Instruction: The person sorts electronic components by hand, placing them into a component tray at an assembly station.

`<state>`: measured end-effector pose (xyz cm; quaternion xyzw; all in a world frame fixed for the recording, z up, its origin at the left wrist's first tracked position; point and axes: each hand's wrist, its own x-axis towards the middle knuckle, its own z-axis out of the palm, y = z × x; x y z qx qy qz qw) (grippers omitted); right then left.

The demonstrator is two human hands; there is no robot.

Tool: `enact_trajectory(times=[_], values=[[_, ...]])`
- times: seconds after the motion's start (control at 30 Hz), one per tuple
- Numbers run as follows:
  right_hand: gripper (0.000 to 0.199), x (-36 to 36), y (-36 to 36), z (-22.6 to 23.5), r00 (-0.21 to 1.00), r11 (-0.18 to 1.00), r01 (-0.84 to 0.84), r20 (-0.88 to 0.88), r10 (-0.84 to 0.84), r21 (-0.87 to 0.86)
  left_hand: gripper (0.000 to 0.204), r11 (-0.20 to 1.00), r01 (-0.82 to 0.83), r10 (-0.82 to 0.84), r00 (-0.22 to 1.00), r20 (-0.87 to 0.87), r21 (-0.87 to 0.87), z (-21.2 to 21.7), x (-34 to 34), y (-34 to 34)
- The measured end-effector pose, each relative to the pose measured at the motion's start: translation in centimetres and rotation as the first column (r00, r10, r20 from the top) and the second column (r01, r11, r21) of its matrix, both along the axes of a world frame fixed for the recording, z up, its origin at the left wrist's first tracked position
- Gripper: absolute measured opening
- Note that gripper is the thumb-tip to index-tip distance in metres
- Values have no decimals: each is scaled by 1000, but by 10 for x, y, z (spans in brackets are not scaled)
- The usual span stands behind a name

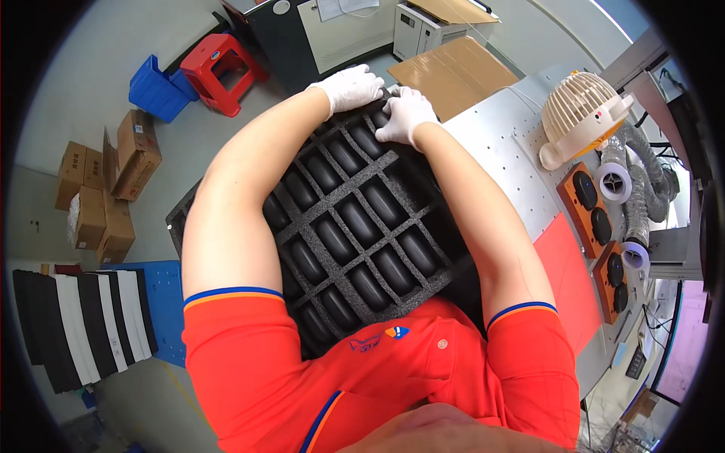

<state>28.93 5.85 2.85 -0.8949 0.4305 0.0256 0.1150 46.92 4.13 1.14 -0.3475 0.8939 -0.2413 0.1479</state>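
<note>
Close against my chest is a grey-black foam tray (330, 199), divided into slot-like compartments. Most visible compartments hold a smooth, rounded black piece (358, 219); one on the right side looks dark, with no piece visible. My left hand (351, 90), in a white glove, curls over the tray's far edge, fingers bent. Just to its right, my right hand (408, 117), also gloved, grips the far corner, with its thumb beside the compartment nearest that corner. The undersides of the fingers are hidden. My left forearm covers part of the tray's left side.
To the right, a perforated metal table (513, 121) carries a fan (578, 113), orange fixtures (585, 208) with black pads, and a red sheet (566, 279). A cardboard sheet (453, 72) lies beyond my hands. Leftward are a red stool (221, 72), blue bins (158, 89), cartons (136, 155) and stacked foam (83, 325).
</note>
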Motion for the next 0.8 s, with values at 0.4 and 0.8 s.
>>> enact_trajectory(times=[0.4,0.8], values=[[49,-20,24,11,837,829,37,436,-331,558,47,648,515,656,-752,-68,561,7,60,79],[29,56,52,-15,756,951,-296,-631,175,-92,44,905,-292,275,957,97,311,33,28,38]])
